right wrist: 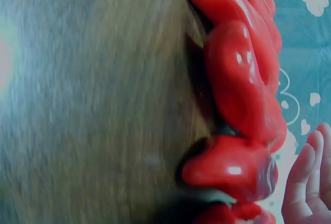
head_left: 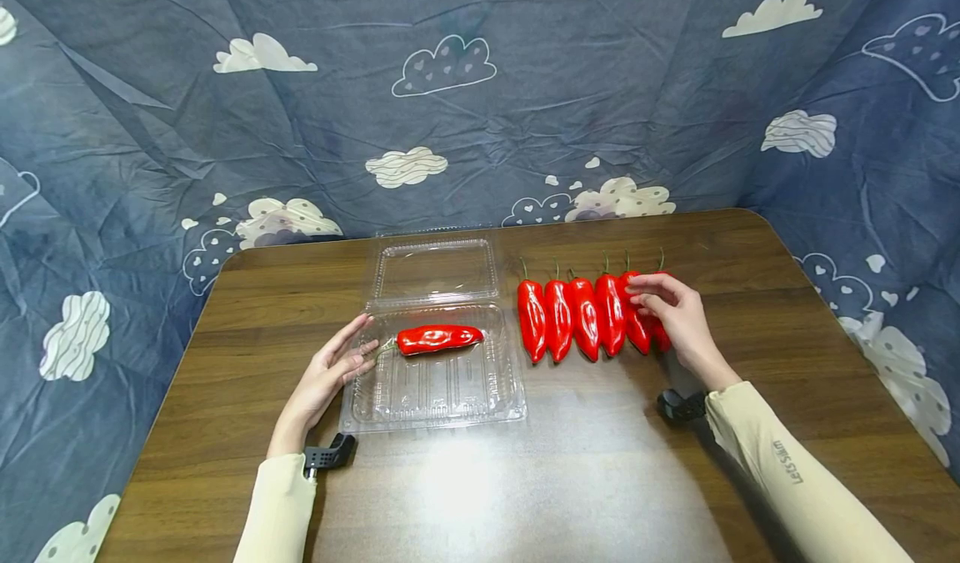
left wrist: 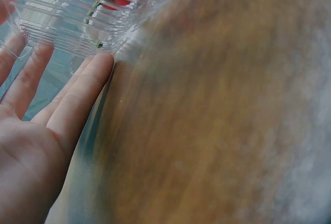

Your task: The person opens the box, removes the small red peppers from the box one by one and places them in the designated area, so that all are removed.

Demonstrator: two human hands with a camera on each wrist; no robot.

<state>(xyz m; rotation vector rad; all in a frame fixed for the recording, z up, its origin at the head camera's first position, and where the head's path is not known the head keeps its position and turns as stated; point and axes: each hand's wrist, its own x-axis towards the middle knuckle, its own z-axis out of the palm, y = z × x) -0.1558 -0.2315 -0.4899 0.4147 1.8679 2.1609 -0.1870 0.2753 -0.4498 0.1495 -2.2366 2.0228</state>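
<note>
A clear plastic clamshell container point(head_left: 431, 404) lies with its lid folded back behind it. One red chili pepper point(head_left: 438, 339) rests crosswise inside, its green stem pointing left. My left hand point(head_left: 326, 375) is at the container's left side; in the left wrist view its straight fingers point(left wrist: 101, 71) touch the ribbed plastic wall. To the right, several red peppers point(head_left: 558, 321) lie in a row, stems away from me. Over the right end of that row hovers my right hand point(head_left: 678, 317), fingers loosely bent. In the right wrist view that hand point(right wrist: 310, 182) appears beside the peppers, holding nothing visible.
The wooden table point(head_left: 585, 480) has a bright glare near its front middle. A blue cloth point(head_left: 555, 113) with white clouds hangs behind and around it. The opened lid point(head_left: 435, 267) reaches close to the table's back edge.
</note>
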